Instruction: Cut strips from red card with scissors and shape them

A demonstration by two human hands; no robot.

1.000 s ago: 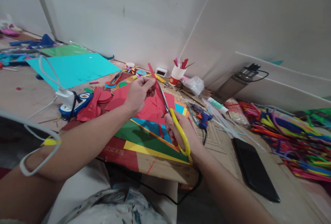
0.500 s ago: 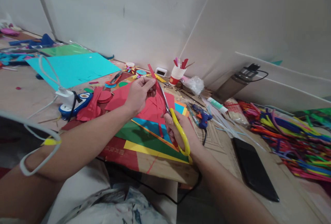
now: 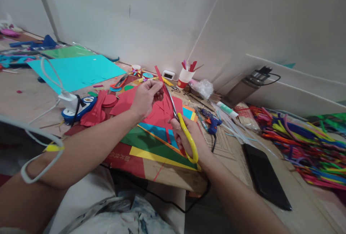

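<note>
My left hand (image 3: 144, 97) pinches a narrow red paper strip (image 3: 159, 76) that sticks up from between thumb and fingers. My right hand (image 3: 186, 135) is closed round the yellow handles of a pair of scissors (image 3: 185, 133), whose blades reach up along the strip close to the left fingers. Under both hands lie red paper pieces (image 3: 159, 113) on stacked blue, green and yellow sheets (image 3: 146, 144).
A blue glue gun (image 3: 212, 123), a white paper cup (image 3: 185, 77) and a black phone (image 3: 263, 176) lie to the right, beside a heap of pipe cleaners (image 3: 302, 144). A cyan sheet (image 3: 75, 70) and a white charger with cable (image 3: 67, 99) are at the left.
The scissors' blades have shifted slightly along the red strip and the right hand has edged a little left. The left hand keeps its pinch in place.
</note>
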